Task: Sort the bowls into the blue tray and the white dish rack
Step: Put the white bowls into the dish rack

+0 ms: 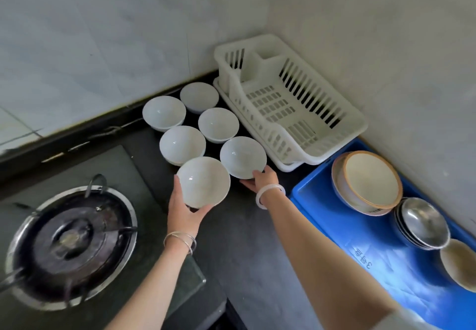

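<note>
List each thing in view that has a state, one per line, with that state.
White dish rack: empty.
Blue tray: holds stacked bowls.
Left hand: holds front bowl.
Right hand: grips right bowl.
Other four bowls: upright, on counter.
Gas burner: unlit.

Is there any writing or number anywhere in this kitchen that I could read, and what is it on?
"3号", followed by further characters too blurred to read: pale print on the floor of the blue tray, upside down to the camera.
Dark marks low on the outer side of the tan-rimmed bowl: too small to read.
No other text shows.
</note>
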